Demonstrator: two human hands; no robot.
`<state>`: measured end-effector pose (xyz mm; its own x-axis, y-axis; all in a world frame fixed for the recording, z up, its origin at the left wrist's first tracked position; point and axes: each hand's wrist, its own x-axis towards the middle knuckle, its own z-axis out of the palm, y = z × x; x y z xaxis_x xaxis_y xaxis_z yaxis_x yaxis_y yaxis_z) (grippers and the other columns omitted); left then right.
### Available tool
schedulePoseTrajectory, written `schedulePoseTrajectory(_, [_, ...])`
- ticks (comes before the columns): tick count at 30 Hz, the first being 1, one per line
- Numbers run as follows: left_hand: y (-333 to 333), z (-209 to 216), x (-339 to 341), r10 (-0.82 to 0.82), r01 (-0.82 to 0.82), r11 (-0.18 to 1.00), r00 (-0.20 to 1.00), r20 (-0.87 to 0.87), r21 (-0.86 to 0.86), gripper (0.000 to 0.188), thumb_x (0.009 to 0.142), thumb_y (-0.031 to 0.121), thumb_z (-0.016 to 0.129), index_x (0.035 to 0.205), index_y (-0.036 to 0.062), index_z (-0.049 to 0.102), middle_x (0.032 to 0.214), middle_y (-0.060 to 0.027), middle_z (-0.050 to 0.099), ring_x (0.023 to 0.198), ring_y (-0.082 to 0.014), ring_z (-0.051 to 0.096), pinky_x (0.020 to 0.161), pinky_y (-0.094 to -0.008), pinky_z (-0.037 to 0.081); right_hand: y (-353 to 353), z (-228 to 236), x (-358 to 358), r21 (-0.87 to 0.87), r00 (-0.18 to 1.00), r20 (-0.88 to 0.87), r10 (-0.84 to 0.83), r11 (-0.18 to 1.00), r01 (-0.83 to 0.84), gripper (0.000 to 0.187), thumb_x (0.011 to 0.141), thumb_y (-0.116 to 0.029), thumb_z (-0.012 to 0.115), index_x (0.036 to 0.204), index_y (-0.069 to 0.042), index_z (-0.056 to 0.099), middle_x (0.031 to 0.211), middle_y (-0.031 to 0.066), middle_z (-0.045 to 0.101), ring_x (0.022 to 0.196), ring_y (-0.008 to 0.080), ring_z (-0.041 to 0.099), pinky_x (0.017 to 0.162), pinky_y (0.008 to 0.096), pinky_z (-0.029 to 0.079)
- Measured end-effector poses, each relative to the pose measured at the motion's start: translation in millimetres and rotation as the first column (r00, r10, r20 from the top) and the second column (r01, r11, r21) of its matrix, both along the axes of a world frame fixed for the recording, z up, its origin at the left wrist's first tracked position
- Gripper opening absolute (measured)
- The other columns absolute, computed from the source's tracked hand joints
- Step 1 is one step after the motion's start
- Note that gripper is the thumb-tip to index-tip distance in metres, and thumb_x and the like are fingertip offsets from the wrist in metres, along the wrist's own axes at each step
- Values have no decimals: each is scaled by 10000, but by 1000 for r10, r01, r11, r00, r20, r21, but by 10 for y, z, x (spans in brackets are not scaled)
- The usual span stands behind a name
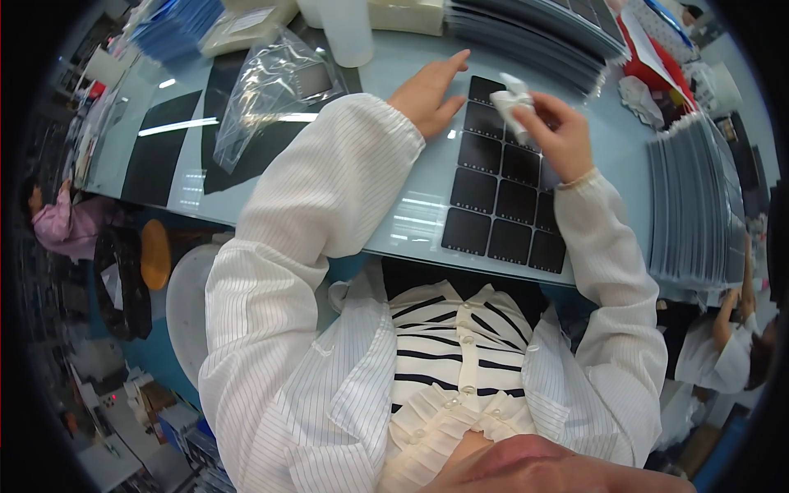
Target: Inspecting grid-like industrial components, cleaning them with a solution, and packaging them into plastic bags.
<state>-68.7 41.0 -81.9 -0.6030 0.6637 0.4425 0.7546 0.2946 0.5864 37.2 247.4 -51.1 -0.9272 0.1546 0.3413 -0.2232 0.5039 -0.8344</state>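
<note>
On the glass-topped table lies a sheet of dark rounded squares [477,191] set in rows, with pale lines between them. My right hand [565,138] pinches a crumpled white cloth or tissue [511,107] over the sheet's upper part; whether it touches the surface I cannot tell. Flat by the sheet's upper left edge rests my left hand [429,92], fingers stretched out and holding nothing. Part of the sheet's right side is hidden by my right hand and sleeve.
A tall stack of sheets [526,49] stands behind, another stack [694,205] at the right edge. Left of my arm lie a clear plastic bag [267,103] and black sheets [164,148]. A white bottle [345,33] stands at the back. People sit at both sides.
</note>
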Motion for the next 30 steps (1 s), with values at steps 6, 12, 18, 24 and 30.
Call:
schedulePoseTrajectory(6, [11,14,26,-87,90,993,995,47,-76,759,807,125,610,1436,94,187,1305,-187,460,1236,-322,417,1046,-378,338,-124,-51,-120,515,997,-78,18,857,25,272,779,-197,690,997,-41,646,814,85,586,592,193,561,558,284,452])
schedulePoseTrajectory(12, [60,74,156,-11,9,989,1000,-13,-147,695,808,125,601,1412,91,260,1322,-199,442,1263,-333,385,1070,-393,309,828,-73,20,624,946,-206,-249,711,323,245,791,-244,689,927,-45,644,818,69,599,581,161,505,536,278,410])
schedulePoseTrajectory(18, [24,12,167,44,-53,991,996,-74,-126,667,796,126,611,1383,47,303,1280,-199,467,1224,-333,416,1051,-399,320,346,15,-109,638,977,-187,-100,744,199,229,780,-204,705,883,-22,613,752,56,532,557,146,485,523,276,398])
schedulePoseTrajectory(24, [-4,30,140,-18,21,999,997,78,-31,754,765,151,653,1401,49,262,1284,-200,451,1204,-350,425,1040,-395,333,-216,65,-551,520,995,-77,62,854,-12,197,764,-156,694,845,-12,587,763,106,534,616,239,551,554,314,443])
schedulePoseTrajectory(30, [-21,12,206,29,-29,1000,1000,12,-9,722,764,168,654,1372,21,294,1265,-189,463,1207,-327,428,1038,-390,340,630,-104,-333,566,990,-143,-8,820,88,182,815,-187,689,872,-38,603,749,5,525,625,84,483,533,216,382])
